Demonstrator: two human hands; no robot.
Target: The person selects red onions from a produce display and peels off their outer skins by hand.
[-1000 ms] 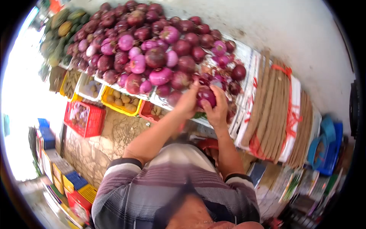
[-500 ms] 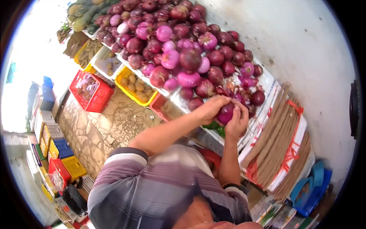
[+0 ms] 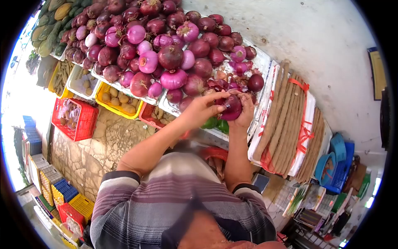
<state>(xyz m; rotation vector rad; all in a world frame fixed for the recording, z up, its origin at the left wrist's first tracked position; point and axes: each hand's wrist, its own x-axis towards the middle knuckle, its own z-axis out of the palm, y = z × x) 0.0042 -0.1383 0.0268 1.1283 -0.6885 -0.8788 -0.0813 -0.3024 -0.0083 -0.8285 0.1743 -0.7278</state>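
Observation:
A dark purple-red onion [image 3: 232, 108] is cupped in my right hand [image 3: 246, 111], whose fingers curl round its far and right sides. From the left, my left hand [image 3: 204, 107] grips the onion's edge between thumb and forefinger, over a darker patch of skin. Just beyond my hands, loose onion skins [image 3: 222, 85] lie on the white tray [image 3: 262, 62], with another red onion [image 3: 256, 83] to the right. Green peppers [image 3: 222, 126] show partly below my hands.
A large heap of red onions [image 3: 170, 58] fills the stand ahead and left. Yellow crate [image 3: 118, 108] and red crate [image 3: 85, 120] stand at the left. Long brown roots [image 3: 286, 120], bound with red tape, lie at the right beside a pale wall [image 3: 315, 37].
My view has shifted, so the stand appears farther left. My left fingers have spread and drawn toward the onion's left edge, and more of the onion shows in my right hand.

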